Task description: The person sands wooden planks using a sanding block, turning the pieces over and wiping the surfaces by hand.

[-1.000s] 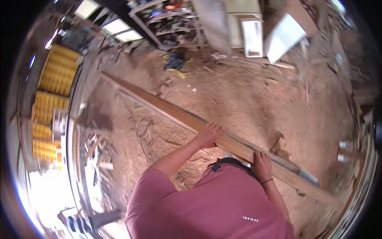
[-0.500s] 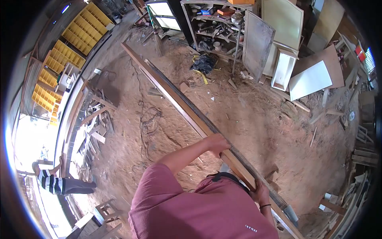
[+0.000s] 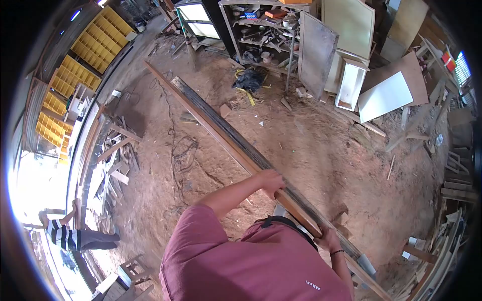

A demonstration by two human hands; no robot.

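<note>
A long reddish-brown wooden plank (image 3: 221, 140) runs diagonally from the upper left to the lower right, close to my waist. My left hand (image 3: 271, 182) grips it around its upper edge, near the middle. Lower down, my right hand (image 3: 329, 239), with a dark bracelet at the wrist, holds the same plank with its fingers wrapped on it. Just beyond the plank lies a rough, weathered grey beam (image 3: 226, 128), nearly parallel to it. A grey piece (image 3: 366, 264) shows at the beam's lower right end.
Cluttered shelves (image 3: 266, 22) stand at the top, beside leaning panels (image 3: 318, 55) and a white board (image 3: 385, 97). A black bag (image 3: 249, 79) and a tangled cable (image 3: 182, 150) lie on the dirt floor. Another person (image 3: 63, 236) in stripes is at the left, near scrap wood (image 3: 116, 173).
The view has swung round, and the plank now slants more steeply. Its upper face has tilted, showing more of the weathered beam beside it. Both hands have kept hold of the plank.
</note>
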